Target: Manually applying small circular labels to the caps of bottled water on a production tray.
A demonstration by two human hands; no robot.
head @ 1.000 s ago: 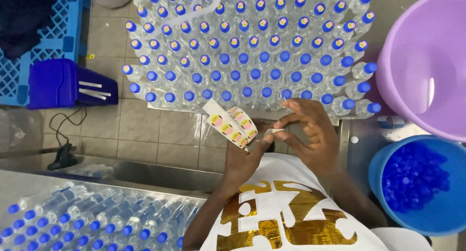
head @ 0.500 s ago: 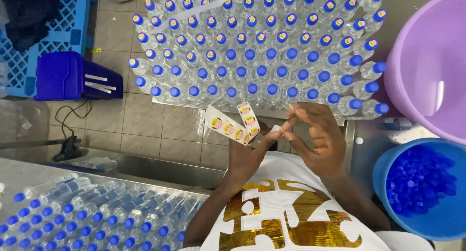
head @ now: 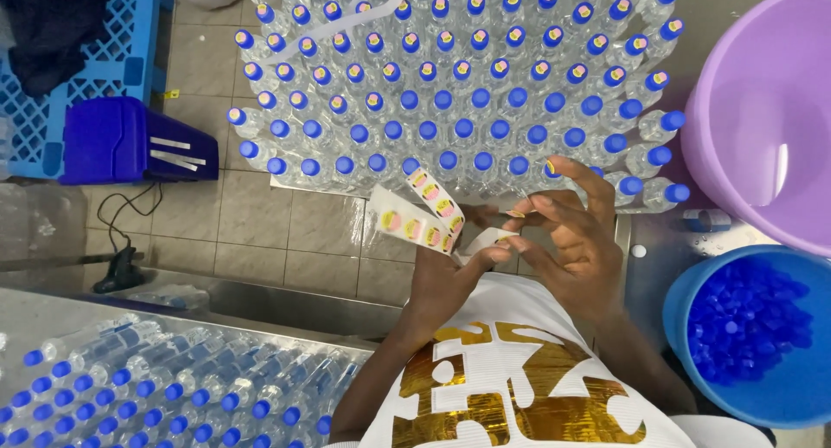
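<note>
Two hands: left hand [head: 441, 279] gripping sticker strip [head: 415, 219], right hand [head: 576, 240] fingers pinching a half-hidden sticker [head: 517, 213].

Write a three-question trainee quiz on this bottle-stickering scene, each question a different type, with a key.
1. True or false: the left hand holds the sticker strip.
2. The blue tub at the right holds: A) water, B) blue caps, C) stickers.
3. Fill in: the right hand pinches a small ____ at its fingertips.

Key:
1. True.
2. B; the blue caps fill it.
3. Sticker, close to the front row of bottles.
</note>
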